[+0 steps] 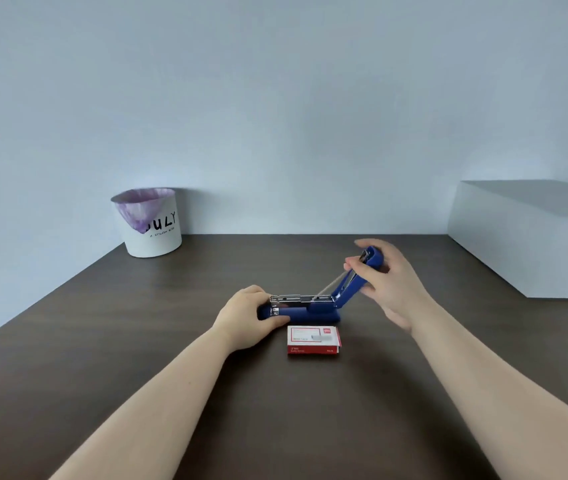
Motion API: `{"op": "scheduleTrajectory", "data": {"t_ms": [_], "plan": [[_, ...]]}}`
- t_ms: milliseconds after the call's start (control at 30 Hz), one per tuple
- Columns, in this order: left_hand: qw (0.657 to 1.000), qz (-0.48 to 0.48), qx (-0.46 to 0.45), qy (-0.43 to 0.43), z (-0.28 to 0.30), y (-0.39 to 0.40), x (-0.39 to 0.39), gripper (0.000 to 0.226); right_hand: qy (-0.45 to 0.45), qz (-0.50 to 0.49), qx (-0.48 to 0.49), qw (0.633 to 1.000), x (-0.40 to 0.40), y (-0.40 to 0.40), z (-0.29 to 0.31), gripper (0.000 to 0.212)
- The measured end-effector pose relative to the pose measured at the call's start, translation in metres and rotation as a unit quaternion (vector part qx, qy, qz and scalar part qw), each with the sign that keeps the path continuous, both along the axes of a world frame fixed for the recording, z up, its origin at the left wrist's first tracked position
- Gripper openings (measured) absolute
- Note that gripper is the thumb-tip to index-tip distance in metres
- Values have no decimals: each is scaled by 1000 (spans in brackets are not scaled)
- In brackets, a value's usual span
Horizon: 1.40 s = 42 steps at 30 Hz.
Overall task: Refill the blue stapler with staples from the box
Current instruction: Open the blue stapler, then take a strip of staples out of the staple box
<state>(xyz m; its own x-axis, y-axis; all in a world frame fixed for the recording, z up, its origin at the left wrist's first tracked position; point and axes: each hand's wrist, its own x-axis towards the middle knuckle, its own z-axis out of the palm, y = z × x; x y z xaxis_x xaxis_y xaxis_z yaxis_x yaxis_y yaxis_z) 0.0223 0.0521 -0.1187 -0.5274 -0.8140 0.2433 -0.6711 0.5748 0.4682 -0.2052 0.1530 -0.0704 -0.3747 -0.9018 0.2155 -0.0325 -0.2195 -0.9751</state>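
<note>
Blue stapler (313, 311) lay opened on the dark table (137, 341), left hand (248, 315) clamped over its front end, right hand (388, 280) pinched round the raised top arm, closed red-and-white staple box (313, 340) sat just in front, white bin (151, 221) stood far left

The blue stapler (313, 315) looks like matt plastic around a shiny metal channel. The box (313, 340) is printed card. The bench (171, 341) shows dark, smooth wood grain.

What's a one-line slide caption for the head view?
Left hand steadies the blue stapler while right hand swings its top open; closed staple box waits in front.
</note>
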Motion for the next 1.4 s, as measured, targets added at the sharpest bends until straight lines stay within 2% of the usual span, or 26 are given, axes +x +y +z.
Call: {"op": "scheduleTrajectory", "data": {"t_ms": [133,200,267,367,467,567,667,733,800,900,967,1067,1133,1267,1400], "plan": [[1000,13,8,-6,1,-7,4,30,-62,-27,38,997,-15,-1,-25,16],[1000,17,13,-6,2,-9,6,31,-3,-46,68,997,-20,0,-32,20],[1000,18,15,3,2,-9,7,31,108,-63,85,989,-25,2,-31,22],[997,34,38,51,3,-6,7,48,224,-45,97,969,-31,4,-30,16],[994,46,56,83,2,-4,7,56,267,-19,109,957,-30,4,-34,15],[992,46,65,98,1,-2,6,60,269,-20,104,957,-31,5,-36,17],[992,42,24,114,-2,-1,4,66,275,-20,103,956,-31,6,-36,18],[988,52,-28,141,-3,2,5,61,278,-19,100,955,-29,6,-35,18],[981,73,-63,169,-2,4,6,45,285,-19,103,953,-28,5,-34,18],[978,67,-32,194,0,7,7,12,290,-25,104,951,-26,5,-35,16],[980,39,1,197,-1,9,7,6,282,-50,91,954,-23,6,-32,15],[981,10,-13,194,0,11,8,25,268,-113,38,956,-13,9,-19,11],[980,1,-9,196,3,13,8,28,275,-128,2,953,-4,11,-10,12],[992,-49,22,117,5,21,5,27,313,-56,24,948,11,16,-9,13],[993,-104,54,33,9,29,5,62,372,23,77,925,22,18,-13,11]]}}
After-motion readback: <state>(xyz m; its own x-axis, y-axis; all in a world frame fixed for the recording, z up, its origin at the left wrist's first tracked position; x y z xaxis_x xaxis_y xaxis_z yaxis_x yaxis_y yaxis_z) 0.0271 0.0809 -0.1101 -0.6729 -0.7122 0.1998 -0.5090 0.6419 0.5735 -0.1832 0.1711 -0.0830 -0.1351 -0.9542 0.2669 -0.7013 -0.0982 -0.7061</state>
